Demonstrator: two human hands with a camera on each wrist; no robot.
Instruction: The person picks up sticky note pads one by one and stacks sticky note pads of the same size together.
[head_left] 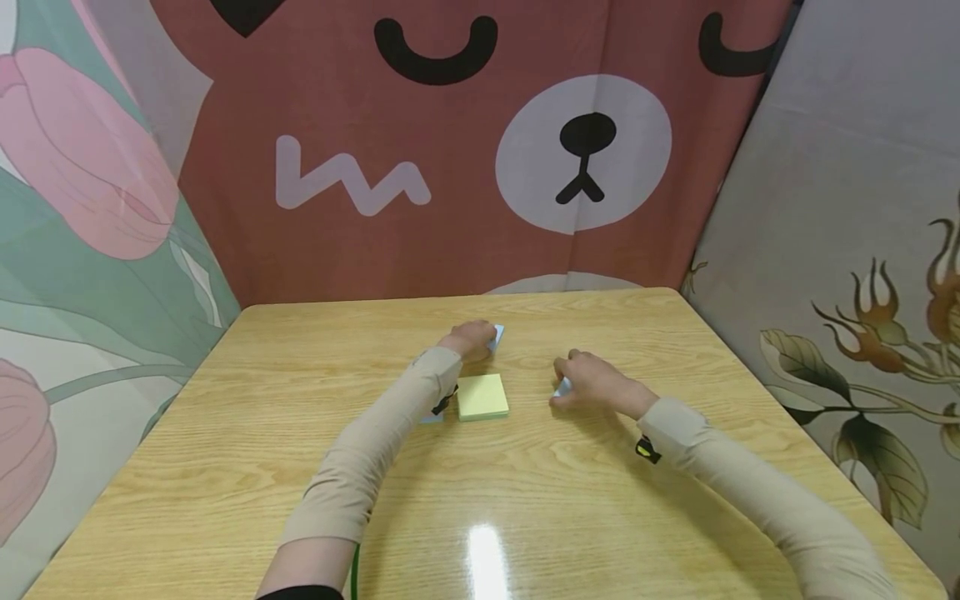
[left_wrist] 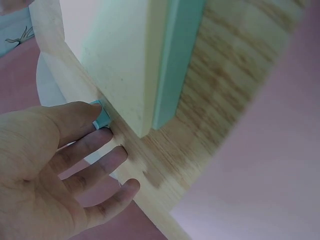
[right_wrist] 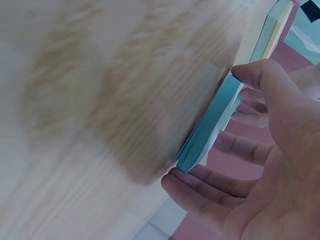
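Observation:
My left hand [head_left: 471, 339], toward the back of the table, pinches a small light-blue paper piece [head_left: 497, 337] between thumb and index finger; its other fingers spread loosely in the left wrist view. To the right, my right hand [head_left: 596, 383] holds a thin blue sticky-note pad [right_wrist: 212, 125] by its ends, thumb on one end and fingers at the other. The pad is close to the tabletop, tilted in the right wrist view. Between the forearms lies a sticky-note stack [head_left: 482, 396], pale yellow above and green below. Most of the left hand's piece is hidden by its fingers.
Another blue paper piece [head_left: 431, 418] lies left of the stack, partly covered by the left wrist. The wooden table [head_left: 225, 433] has a back edge against a bear-patterned curtain [head_left: 450, 250]. Floral curtains hang at both sides.

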